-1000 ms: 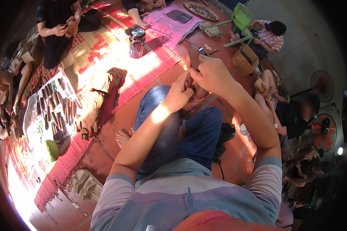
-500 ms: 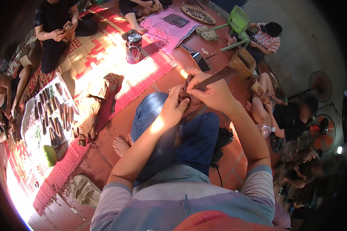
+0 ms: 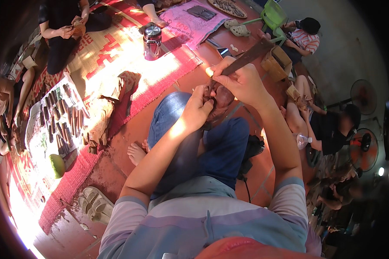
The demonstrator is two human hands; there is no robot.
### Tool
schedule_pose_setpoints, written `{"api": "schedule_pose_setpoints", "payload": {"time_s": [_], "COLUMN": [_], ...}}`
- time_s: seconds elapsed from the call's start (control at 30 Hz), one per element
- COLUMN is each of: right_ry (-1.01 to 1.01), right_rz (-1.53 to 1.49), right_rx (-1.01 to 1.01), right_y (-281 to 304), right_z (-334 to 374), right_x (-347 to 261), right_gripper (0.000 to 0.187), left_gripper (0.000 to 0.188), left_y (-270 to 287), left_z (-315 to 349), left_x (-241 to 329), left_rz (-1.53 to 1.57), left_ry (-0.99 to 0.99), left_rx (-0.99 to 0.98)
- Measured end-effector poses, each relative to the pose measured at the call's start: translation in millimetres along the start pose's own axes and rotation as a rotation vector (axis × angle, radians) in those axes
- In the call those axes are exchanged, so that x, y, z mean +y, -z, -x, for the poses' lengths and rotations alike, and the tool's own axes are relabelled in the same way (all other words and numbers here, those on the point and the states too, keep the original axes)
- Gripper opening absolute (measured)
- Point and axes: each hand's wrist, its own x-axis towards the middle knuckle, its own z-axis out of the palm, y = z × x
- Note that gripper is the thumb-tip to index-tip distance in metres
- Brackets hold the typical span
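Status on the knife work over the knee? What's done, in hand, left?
Done: rows of dark brown pieces laid on a sheet. In hand: right hand holds a long knife against a brown piece gripped by the left hand. Left: unclear; no unworked stock is identifiable.

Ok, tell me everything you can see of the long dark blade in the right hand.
The blade is long, flat and dark brown, metal by the look of it, with a squared far end. It slants up and away to the right. The right hand grips its near end, so any handle is hidden. That end meets a small brown piece pinched by the left hand above the knee. Whether the edge is cutting into the piece cannot be told.
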Motion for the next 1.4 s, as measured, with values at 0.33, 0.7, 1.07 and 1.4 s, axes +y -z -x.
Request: {"api": "schedule_pose_setpoints", "payload": {"time_s": [0.33, 0.7, 1.07, 1.4], "right_ry": [0.006, 0.057, -0.029, -0.08], "right_rz": [-0.033, 0.251, 0.156, 0.175], "right_rx": [-0.127, -0.066, -0.035, -0.042], "right_y": [7.9, 1.5, -1.7, -3.7], "right_z": [6.6, 6.5, -3.9, -7.0], "right_x": [-4.0, -4.5, -4.3, -10.4], "right_gripper": [0.012, 0.01, 0.009, 0.009], "left_gripper": [0.027, 0.026, 0.024, 0.025], "left_y": [1.3, 3.9, 1.3, -1.3], "left_z": [0.3, -3.2, -0.2, -1.6], "left_x": [8.6, 6.3, 14.6, 10.6], "left_rz": [0.069, 0.058, -0.011, -0.114], "left_ry": [0.096, 0.063, 0.08, 0.005], "left_rx": [-0.024, -0.048, -0.026, 0.076]}}
